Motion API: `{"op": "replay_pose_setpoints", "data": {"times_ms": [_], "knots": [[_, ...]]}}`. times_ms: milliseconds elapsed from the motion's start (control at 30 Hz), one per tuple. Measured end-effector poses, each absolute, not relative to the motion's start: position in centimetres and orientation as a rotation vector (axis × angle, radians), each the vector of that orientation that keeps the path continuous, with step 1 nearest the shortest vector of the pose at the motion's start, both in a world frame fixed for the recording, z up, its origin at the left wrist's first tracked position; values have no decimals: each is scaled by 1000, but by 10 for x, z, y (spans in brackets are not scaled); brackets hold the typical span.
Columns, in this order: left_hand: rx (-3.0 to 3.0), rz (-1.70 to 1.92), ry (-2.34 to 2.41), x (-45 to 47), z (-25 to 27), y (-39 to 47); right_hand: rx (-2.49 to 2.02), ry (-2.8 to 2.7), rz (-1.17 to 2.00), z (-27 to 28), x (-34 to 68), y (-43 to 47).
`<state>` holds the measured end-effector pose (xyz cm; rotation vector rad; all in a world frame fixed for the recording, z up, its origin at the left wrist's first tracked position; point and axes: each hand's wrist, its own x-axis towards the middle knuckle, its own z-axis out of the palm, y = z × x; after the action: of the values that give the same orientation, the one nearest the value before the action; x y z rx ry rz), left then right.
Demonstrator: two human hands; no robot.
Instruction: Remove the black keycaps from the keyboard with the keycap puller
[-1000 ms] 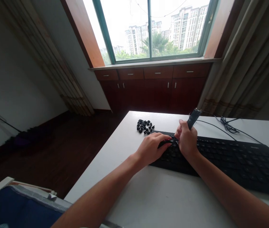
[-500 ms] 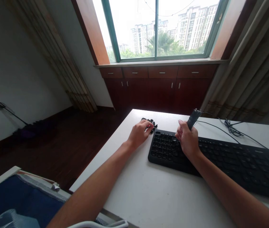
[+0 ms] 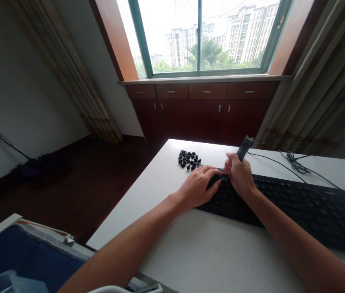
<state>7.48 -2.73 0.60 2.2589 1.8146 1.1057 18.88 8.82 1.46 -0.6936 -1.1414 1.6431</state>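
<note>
A black keyboard (image 3: pixel 297 207) lies across the white table, partly covered by my hands. My right hand (image 3: pixel 238 173) is wrapped round a dark grey tool handle (image 3: pixel 245 147), held upright over the keyboard; its lower end is hidden. Close beside it, my left hand (image 3: pixel 201 185) rests over the keyboard's left end. Its thumb and fingers curl together near the right fist, around something small and dark that I cannot make out. Behind the left hand, several small black keycaps (image 3: pixel 186 158) lie in a loose heap on the table.
Black cables (image 3: pixel 296 162) lie coiled behind the keyboard on the white table (image 3: pixel 221 252). A dark blue zippered bag (image 3: pixel 41 256) sits at the lower left. Red-brown cabinets (image 3: pixel 203 114) stand under the window, and an umbrella (image 3: pixel 35 165) lies on the floor to the left.
My left hand has moved right from the keycap heap onto the keyboard, uncovering the heap. My right hand still grips the tool in nearly the same place.
</note>
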Motion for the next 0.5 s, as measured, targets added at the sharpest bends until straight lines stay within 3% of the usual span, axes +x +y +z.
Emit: {"op": "replay_pose_setpoints", "data": {"times_ms": [200,500], "knots": [[2262,1082,1861,75,3,-27,-737,-1159,1777,21,187,95],[2211,1120,1869,77,5,-29,-813,-1297,1654,19,175,97]]}}
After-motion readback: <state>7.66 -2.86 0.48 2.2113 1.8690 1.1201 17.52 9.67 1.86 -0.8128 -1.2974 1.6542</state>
